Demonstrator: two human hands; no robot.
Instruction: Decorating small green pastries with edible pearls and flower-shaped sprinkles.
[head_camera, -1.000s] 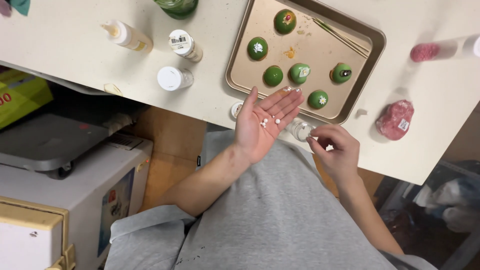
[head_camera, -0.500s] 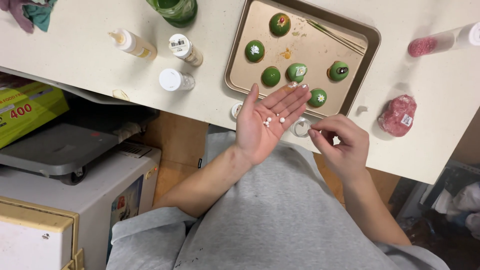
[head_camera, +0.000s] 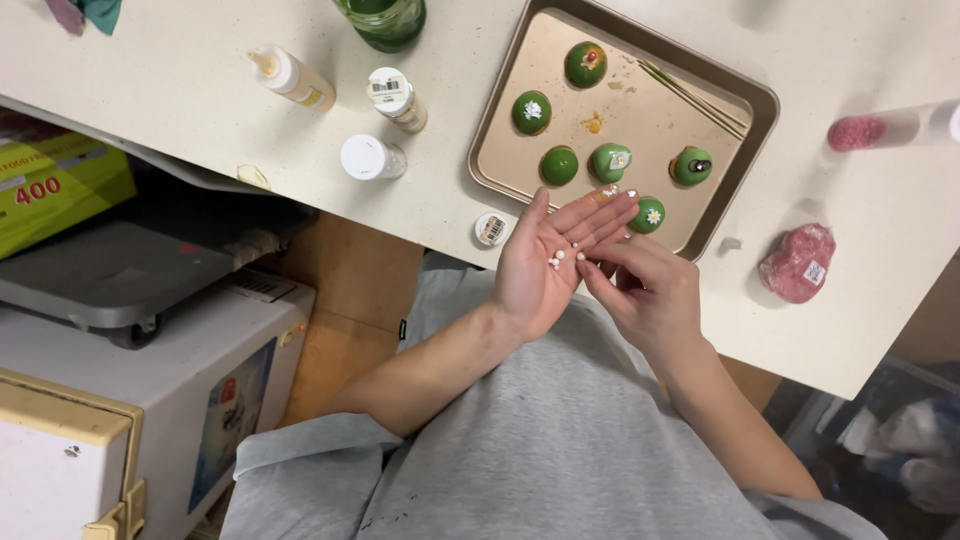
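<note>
the left hand (head_camera: 545, 265) lies flat and wide, palm up, at the near edge of the table (head_camera: 180, 110), with a few small white beads (head_camera: 560, 258) resting on it. the right hand (head_camera: 645, 290), apart from it a second ago, has come across and now touches the palm, its fingers pinched narrow at the beads; whether it holds one cannot be told. just beyond, the tray (head_camera: 735, 200) carries six green balls (head_camera: 558, 165), unmoved.
</note>
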